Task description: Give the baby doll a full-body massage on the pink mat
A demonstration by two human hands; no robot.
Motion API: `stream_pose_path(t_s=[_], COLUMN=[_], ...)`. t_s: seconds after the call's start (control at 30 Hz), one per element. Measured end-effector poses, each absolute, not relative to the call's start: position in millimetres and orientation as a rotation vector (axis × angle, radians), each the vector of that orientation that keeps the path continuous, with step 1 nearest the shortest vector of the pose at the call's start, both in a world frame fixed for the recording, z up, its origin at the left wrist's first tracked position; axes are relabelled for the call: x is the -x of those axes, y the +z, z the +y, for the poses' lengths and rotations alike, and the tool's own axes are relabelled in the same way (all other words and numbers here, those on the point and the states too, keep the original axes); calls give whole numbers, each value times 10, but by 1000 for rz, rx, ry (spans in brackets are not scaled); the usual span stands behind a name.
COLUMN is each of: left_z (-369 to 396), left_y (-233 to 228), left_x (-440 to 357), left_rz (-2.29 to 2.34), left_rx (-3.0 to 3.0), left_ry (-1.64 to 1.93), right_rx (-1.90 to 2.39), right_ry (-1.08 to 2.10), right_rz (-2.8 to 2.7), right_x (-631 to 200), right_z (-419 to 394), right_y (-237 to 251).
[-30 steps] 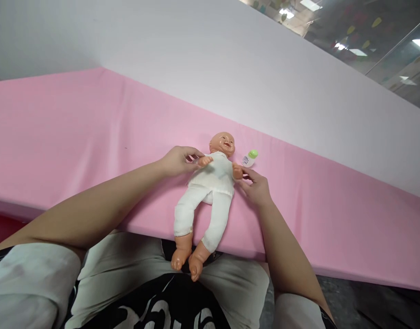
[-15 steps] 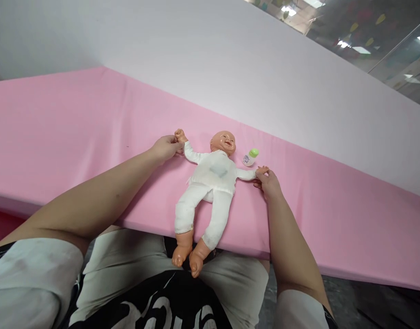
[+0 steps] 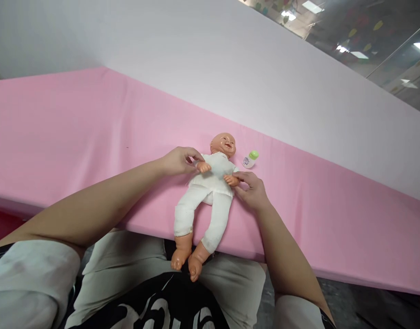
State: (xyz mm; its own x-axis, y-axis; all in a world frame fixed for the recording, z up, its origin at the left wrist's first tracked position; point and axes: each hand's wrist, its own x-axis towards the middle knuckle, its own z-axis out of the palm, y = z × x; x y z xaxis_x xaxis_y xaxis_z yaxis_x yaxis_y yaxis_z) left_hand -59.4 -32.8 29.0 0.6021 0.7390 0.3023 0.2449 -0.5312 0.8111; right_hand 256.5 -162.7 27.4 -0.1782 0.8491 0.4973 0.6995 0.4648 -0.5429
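A baby doll point(image 3: 210, 192) in white clothes lies on its back on the pink mat point(image 3: 76, 137), head away from me, feet hanging over the near edge above my lap. My left hand point(image 3: 178, 161) grips the doll's arm on the left and holds it folded over the chest. My right hand point(image 3: 251, 189) grips the doll's other arm, also bent in over the chest. A small white bottle with a green cap point(image 3: 250, 158) lies on the mat just right of the doll's head, a short way beyond my right hand.
A white wall panel point(image 3: 230, 68) rises behind the mat. The mat stretches far to the left and right. Its near edge runs just above my knees. Dark floor point(image 3: 367, 306) shows at the lower right.
Half a second ago both doll arms were pulled straight out to the sides. Now my hands have brought them back in, folded over the doll's chest.
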Motion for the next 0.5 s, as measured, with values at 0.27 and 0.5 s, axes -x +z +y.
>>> stream_pose_path(t_s=[0.27,0.5], left_z=[-375,-404], left_y=[208,278], left_x=[494,532], left_rz=[586,782], left_rx=[-2555,-2418], left_ry=[844,951], right_rx=[1248,1418], right_ry=[52,189], right_rz=[-2205,-1851], right_x=[-2502,-2609], right_z=[-1646,-1606], right_y=[315,271])
